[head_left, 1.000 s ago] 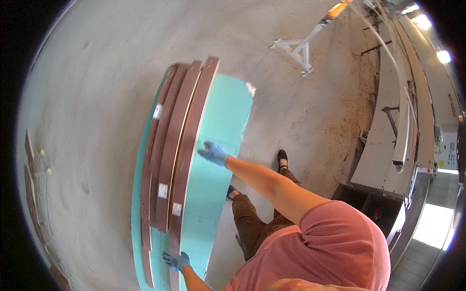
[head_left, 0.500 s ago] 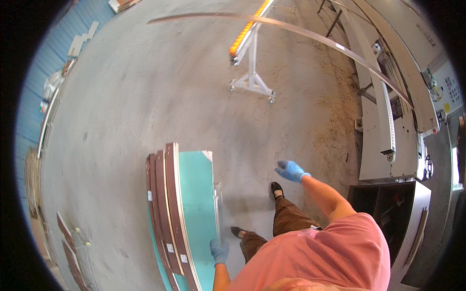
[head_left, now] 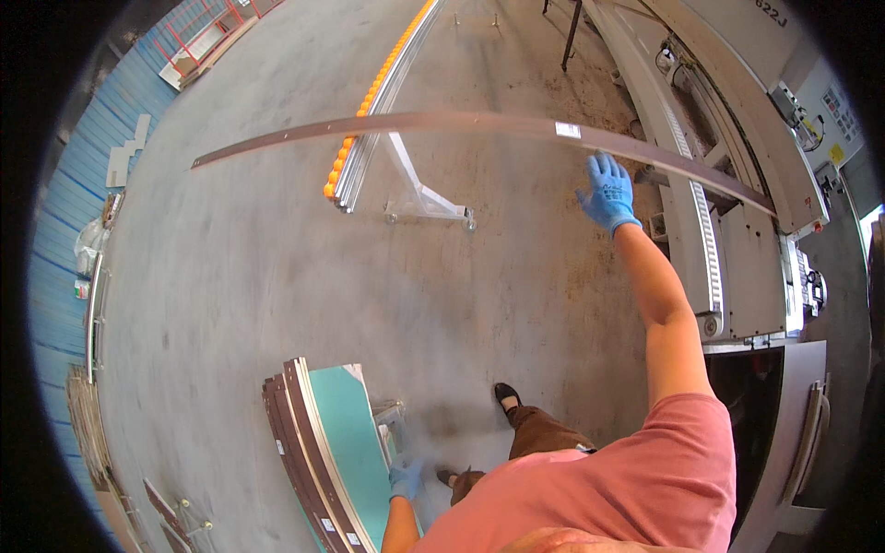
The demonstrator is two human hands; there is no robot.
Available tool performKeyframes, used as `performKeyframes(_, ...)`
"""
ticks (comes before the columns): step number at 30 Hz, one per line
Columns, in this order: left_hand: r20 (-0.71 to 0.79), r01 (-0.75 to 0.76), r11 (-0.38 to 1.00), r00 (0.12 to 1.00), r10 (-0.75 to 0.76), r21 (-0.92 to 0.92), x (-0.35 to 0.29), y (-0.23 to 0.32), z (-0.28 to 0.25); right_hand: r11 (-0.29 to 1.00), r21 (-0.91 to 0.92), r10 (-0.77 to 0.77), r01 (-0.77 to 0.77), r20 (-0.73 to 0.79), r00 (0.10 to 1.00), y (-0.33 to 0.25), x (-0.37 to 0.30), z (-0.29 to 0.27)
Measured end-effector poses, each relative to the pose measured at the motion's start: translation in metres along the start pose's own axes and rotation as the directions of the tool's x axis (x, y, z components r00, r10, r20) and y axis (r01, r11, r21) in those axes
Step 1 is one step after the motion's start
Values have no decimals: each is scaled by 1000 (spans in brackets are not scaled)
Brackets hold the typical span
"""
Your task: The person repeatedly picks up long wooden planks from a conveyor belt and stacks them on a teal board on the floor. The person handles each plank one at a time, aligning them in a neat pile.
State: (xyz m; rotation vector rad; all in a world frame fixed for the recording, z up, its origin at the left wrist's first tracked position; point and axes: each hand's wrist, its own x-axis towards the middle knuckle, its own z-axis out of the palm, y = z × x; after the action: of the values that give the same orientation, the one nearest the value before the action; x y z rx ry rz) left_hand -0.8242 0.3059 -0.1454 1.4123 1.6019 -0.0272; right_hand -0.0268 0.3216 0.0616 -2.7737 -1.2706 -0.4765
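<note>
A long, narrow brown board (head_left: 442,122) stretches across the upper view, over an orange-roller stand (head_left: 369,138), with its right end at the machine (head_left: 737,263). My right hand (head_left: 608,195), in a blue glove, reaches toward the board near its white label. Its fingers are spread and hold nothing; I cannot tell whether the fingertips touch the board. Low in the view, my gloved left hand (head_left: 404,481) is at the right edge of a turquoise-topped cart (head_left: 346,419). Its fingers look loosely stretched, though blurred. Several brown boards (head_left: 300,442) lie stacked along the cart's left side.
The white machine fills the right side, with sawdust on the floor beside it. A dark open cabinet (head_left: 774,415) stands at the lower right. The stand's wheeled foot (head_left: 429,210) is ahead. Along the blue left wall (head_left: 69,240) lie panels and bundled strips (head_left: 88,415).
My right hand has moved forward and up to the board, its fingers spreading. The view has shifted, so the stand and cart appear lower and further left. My left hand stays at the cart's edge.
</note>
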Motion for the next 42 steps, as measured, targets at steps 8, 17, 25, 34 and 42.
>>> performKeyframes(8,2,-172,982,985,172,72,69,100,19,996,-75,51,-41,147,988,63,66,25)
performKeyframes(17,-29,-178,769,979,203,-614,168,328,25,975,191,-163,116,249,955,51,6,-10)
performKeyframes(25,113,112,21,944,309,-993,156,476,28,927,308,-289,214,223,931,28,-140,-4)
performKeyframes(34,-169,-146,-150,973,156,-978,73,350,-33,858,360,-442,366,156,883,-22,-224,-78)
performKeyframes(42,-304,-321,-189,946,-113,-928,-42,112,-178,727,400,-660,558,181,730,-192,-348,-148)
